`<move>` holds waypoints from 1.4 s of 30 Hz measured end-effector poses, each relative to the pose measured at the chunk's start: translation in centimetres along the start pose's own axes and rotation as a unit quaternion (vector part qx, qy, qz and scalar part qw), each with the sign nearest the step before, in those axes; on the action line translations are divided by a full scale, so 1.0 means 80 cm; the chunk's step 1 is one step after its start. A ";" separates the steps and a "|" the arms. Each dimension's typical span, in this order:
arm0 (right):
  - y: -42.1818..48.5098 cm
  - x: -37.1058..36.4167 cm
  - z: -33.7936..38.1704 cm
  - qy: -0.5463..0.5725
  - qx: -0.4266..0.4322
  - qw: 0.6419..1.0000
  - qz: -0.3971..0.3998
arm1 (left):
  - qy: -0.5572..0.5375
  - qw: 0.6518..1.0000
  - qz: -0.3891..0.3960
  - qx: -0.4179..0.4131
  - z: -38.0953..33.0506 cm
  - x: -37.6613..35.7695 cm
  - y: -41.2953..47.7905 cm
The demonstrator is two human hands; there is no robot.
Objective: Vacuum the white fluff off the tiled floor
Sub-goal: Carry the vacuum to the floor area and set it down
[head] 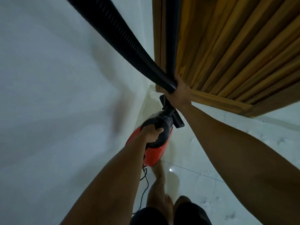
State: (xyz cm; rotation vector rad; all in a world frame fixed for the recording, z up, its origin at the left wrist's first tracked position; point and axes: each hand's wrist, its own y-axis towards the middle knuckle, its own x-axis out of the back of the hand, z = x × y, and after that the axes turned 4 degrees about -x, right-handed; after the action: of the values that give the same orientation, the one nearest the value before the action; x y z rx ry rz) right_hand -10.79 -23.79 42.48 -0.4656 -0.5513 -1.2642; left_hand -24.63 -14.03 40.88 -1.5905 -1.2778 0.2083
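One red vacuum [155, 153] is held at centre frame, its black handle gripped by the left hand [153, 133]. One black ribbed hose [123, 39], running down from the upper left, is clasped near its end by the right hand [180, 91], beside one wooden door [235, 46]. White fluff [280, 140] is scattered in at least three faint patches on the tiled floor [203, 159], lower right. One cord [144, 189] is trailed below the vacuum.

Just one cam here, head-mounted and wide-angle, looking steeply down along the person's own body at the tiled floor [203, 151]. It's close in: both forearms fill the lower frame, left hand [153, 133] gripping the red vacuum [155, 150], right hand [179, 93] gripping the black hose [113, 38], which sweeps right past the lens. Wall [48, 78] on the left, wooden door [227, 46] top right.
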 end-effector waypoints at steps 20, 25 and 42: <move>-0.465 0.130 -0.012 0.037 -0.056 0.995 -0.074 | 0.002 0.999 0.014 -0.048 0.144 -0.292 -0.331; -0.594 0.144 -0.020 0.033 -0.067 0.991 -0.111 | 0.016 0.997 0.028 -0.067 0.203 -0.365 -0.403; -0.944 0.157 -0.046 -0.005 -0.049 0.997 -0.061 | -0.047 0.995 0.043 -0.082 0.380 -0.607 -0.599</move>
State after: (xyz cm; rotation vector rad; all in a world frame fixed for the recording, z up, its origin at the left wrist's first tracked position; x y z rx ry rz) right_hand -80.98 -53.77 49.43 -0.5272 -0.5328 -1.4106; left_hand -94.75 -39.65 43.43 -1.7969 -1.3280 0.2405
